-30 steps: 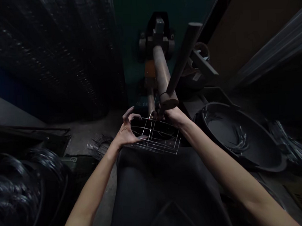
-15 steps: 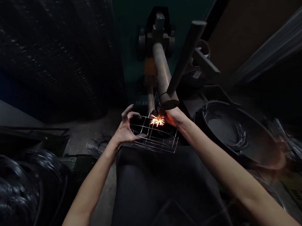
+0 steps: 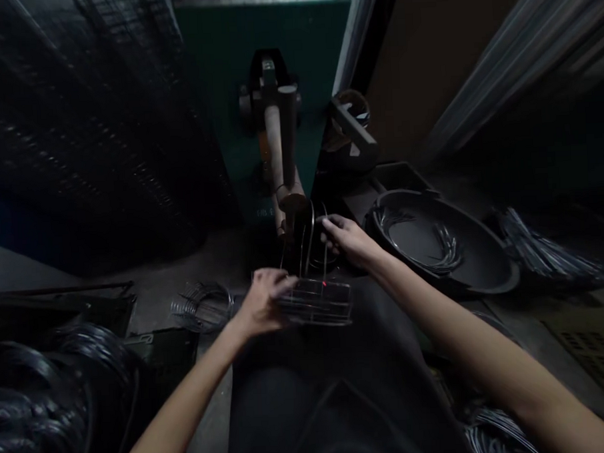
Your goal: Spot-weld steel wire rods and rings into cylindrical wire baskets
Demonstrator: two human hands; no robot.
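Observation:
My left hand (image 3: 261, 303) is shut on the edge of a wire cage (image 3: 318, 302) made of thin steel rods, which it holds low and near me. The cage looks tilted and slightly blurred. My right hand (image 3: 347, 240) sits farther forward, with its fingertips pinching a thin upright steel wire (image 3: 325, 259) that rises from the cage. Just beyond stand the rust-brown electrode arms of a spot welder (image 3: 281, 154) on a dark green machine body. The cage is apart from the lower electrode tip, which my view partly loses in shadow.
A black round basin (image 3: 433, 244) holding bent wire pieces lies to the right, with a wire bundle (image 3: 546, 252) beyond it. A stack of wire rings (image 3: 203, 306) sits to the left. Black wire coils (image 3: 39, 405) fill the lower left, and dark mesh (image 3: 92, 122) stands upper left.
The sparks at the electrodes are gone. The cage has moved back toward me, away from the welder. My right hand now pinches the upright wire, and the view has shifted.

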